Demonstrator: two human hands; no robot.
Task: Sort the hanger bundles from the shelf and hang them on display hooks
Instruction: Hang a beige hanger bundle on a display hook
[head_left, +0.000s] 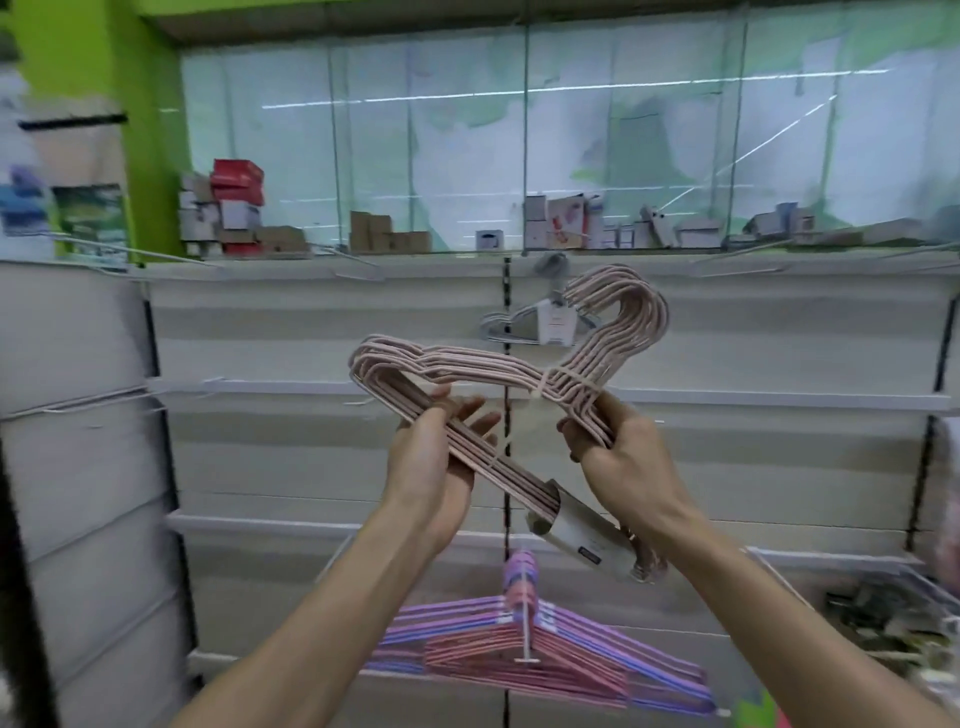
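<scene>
We hold the pale pink hanger bundle (498, 379) up at chest height before the display wall, tilted, its hook ends pointing up and to the right. Our left hand (441, 457) supports the lower bar with fingers largely straight, the bar resting across them. Our right hand (618, 457) is curled round the shoulder wires just below the tie. We judge the bundle light, stiff and springy, coated wire unlikely to slip; the tied neck offers the surest hold, and the paper sleeve (576, 525) should be spared. Below hangs a purple and pink bundle (550, 649); farther back, a grey bundle (535, 322) occupies an upper hook.
</scene>
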